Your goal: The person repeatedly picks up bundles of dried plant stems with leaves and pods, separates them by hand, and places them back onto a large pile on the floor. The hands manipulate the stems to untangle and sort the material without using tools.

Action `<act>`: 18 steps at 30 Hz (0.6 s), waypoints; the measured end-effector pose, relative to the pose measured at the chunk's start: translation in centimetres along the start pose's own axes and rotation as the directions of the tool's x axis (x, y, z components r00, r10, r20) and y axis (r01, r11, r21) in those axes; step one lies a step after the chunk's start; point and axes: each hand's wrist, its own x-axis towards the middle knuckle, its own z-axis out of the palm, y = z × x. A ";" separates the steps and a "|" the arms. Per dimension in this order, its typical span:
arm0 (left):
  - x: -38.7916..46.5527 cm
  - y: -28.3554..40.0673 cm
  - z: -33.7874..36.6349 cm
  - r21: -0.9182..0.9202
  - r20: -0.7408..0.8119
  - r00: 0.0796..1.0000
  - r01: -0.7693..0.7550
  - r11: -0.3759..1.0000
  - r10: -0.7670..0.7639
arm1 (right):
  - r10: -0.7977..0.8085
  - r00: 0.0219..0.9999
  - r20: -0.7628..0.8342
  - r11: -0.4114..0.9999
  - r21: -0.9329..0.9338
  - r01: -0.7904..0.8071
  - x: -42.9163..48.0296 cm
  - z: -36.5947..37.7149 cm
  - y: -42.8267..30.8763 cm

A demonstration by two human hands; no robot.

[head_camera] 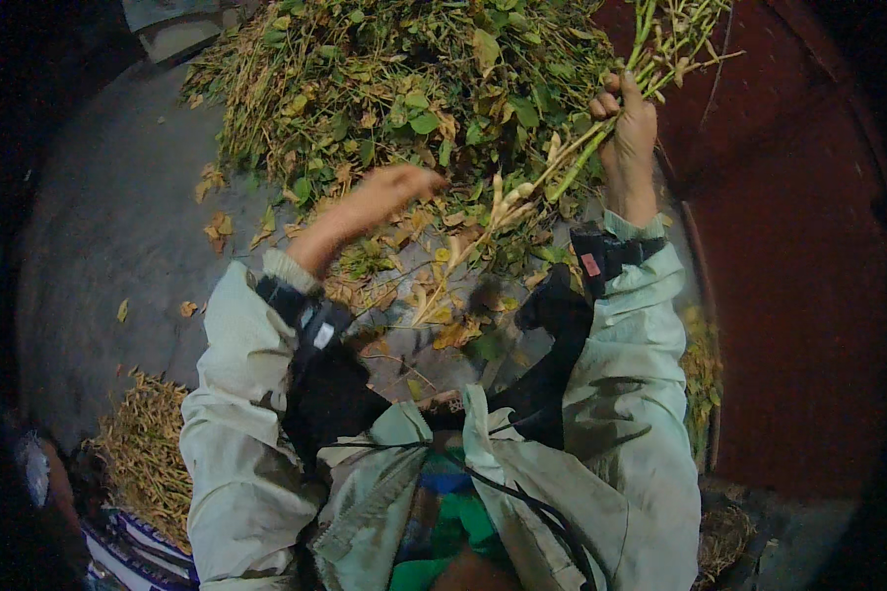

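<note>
My right hand [632,125] grips a small bunch of bean plant stalks [580,159] at the upper right. Branches with pale pods stick up above the fist, and cut stalk ends show below it. A thin dry stem with plump pods [514,199] slants from the bunch down toward the lower left. My left hand [403,183], blurred, hovers to the left of that stem; its fingers point right, and whether they hold anything is unclear. Just beyond both hands lies a large heap of bean plants [414,89] with green and yellow leaves.
Loose dry leaves [454,332] litter the grey floor [118,214] before me. At the lower left, picked pods [148,451] fill a white and purple container [140,547]. A dark red panel [791,258] borders the right side. More plant matter [698,362] lies beside my right sleeve.
</note>
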 end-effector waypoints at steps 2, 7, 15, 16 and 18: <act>-1.8 1.6 3.3 -0.073 0.227 0.973 0.061 0.995 -0.044 | 0.009 0.997 -0.074 0.995 -0.098 -0.016 0.0 -0.1 0.3; -4.8 4.6 4.4 -0.297 0.370 0.929 0.145 0.944 -0.026 | -0.032 0.990 -0.140 0.946 -0.324 -0.015 0.4 -1.0 1.4; -5.1 5.0 4.1 -0.234 0.170 0.981 0.133 0.963 -0.094 | 0.062 0.987 -0.151 0.951 -0.290 -0.104 -0.8 -0.9 4.2; -4.9 4.9 4.7 -0.277 0.277 0.956 0.176 0.945 -0.098 | 0.063 0.986 -0.156 0.954 -0.282 -0.105 -1.0 -0.7 4.8; -4.9 4.6 5.7 -0.363 0.341 0.938 0.188 0.913 -0.057 | 0.098 0.985 -0.141 0.932 -0.333 -0.140 -1.5 -0.8 5.7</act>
